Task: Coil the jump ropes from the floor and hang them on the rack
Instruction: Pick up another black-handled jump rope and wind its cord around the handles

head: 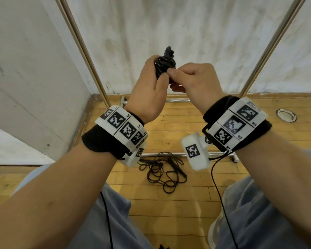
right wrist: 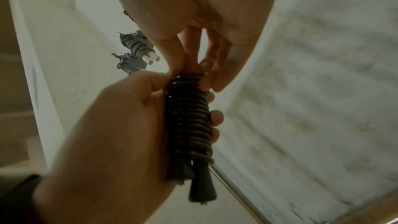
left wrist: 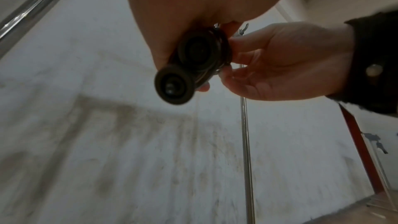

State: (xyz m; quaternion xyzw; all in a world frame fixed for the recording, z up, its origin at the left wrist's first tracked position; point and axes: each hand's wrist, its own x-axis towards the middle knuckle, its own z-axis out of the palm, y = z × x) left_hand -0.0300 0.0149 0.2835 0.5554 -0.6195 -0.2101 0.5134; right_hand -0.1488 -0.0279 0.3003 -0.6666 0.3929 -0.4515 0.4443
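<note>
A black jump rope point(head: 164, 62) is wound in tight turns around its two handles point(right wrist: 189, 122) into a short bundle. My left hand point(head: 159, 69) grips this bundle upright at chest height, thumb on one side and fingers on the other. My right hand point(head: 171, 76) pinches the rope's end at the top of the bundle point(right wrist: 200, 67). The left wrist view shows the two round handle ends point(left wrist: 174, 86) from below. A second black jump rope point(head: 162, 171) lies loose and tangled on the wooden floor between my legs. The rack's two steel uprights point(head: 83, 51) rise on either side.
Grey coiled ropes with white handles point(right wrist: 137, 47) hang above on the rack. The rack's base bars point(head: 169, 155) cross the floor near the loose rope. White walls close the corner behind and to the left. A round metal floor plate point(head: 285, 115) sits at the right.
</note>
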